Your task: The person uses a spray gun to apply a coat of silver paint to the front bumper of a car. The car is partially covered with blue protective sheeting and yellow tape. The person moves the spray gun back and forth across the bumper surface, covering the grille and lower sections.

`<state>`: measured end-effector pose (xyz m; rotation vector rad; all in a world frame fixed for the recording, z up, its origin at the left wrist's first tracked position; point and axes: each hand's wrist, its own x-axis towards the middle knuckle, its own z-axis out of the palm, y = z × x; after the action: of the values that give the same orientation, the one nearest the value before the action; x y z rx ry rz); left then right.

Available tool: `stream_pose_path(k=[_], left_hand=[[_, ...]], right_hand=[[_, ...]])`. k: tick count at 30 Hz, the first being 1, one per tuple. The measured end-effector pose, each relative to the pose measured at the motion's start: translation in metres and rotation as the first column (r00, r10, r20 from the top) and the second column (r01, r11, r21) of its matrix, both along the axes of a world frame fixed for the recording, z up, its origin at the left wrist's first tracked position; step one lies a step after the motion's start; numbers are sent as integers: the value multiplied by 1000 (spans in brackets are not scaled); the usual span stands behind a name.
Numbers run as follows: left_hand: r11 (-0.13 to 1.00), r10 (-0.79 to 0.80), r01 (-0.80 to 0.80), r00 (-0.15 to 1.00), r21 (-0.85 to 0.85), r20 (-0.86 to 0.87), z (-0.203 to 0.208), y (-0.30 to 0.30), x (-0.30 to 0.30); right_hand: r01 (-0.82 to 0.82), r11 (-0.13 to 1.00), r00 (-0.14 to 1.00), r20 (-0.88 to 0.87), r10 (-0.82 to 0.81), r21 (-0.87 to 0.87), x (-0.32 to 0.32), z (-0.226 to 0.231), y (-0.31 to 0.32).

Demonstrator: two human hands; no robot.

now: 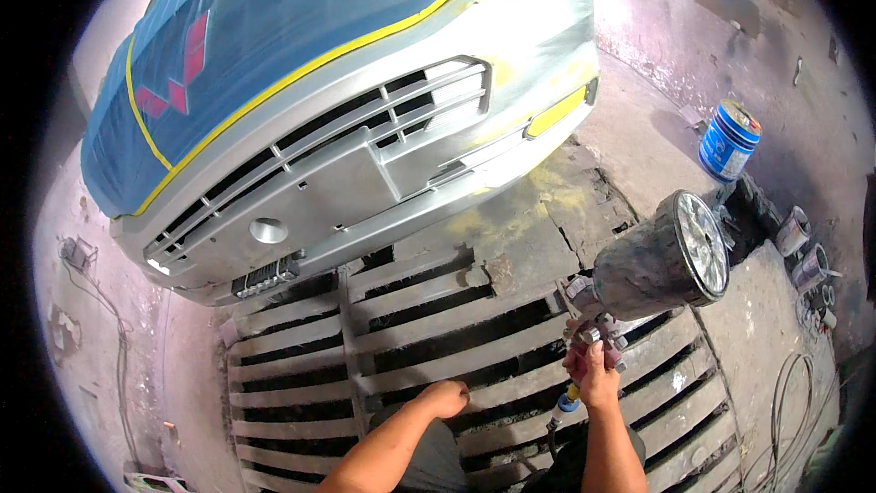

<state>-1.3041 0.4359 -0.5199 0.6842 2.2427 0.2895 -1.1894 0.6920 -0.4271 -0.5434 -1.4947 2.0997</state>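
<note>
My right hand (595,372) grips the handle of a paint spray gun (598,321) whose paint-crusted cup (662,260) with a shiny lid points up and to the right. A hose (553,429) hangs from the gun's base. My left hand (447,397) is closed in a loose fist with nothing in it, held over the floor grate (438,329). Ahead stands a car's silver-grey front bumper (365,173) with a slatted grille. Its bonnet is wrapped in blue masking film (274,18) edged with yellow tape.
A blue and white paint can (728,140) stands on the concrete at the right. Several small tins (803,246) and coiled cables (789,402) lie at the right edge. A cable (109,310) runs along the left floor. Slatted metal grates cover the pit under me.
</note>
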Motion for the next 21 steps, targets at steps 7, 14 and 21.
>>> stream_pose_path(k=[7,14,21], left_hand=[[1000,-16,16,1000,-13,-11,5,-1,4],[997,7,-6,1000,-74,13,15,3,8],[998,18,-17,1000,-65,18,12,2,10]], right_hand=[[-116,993,993,1,116,18,5,6,-4],[-235,972,968,92,233,9,-13,46,-20],[-249,969,968,28,249,-10,-37,60,2]])
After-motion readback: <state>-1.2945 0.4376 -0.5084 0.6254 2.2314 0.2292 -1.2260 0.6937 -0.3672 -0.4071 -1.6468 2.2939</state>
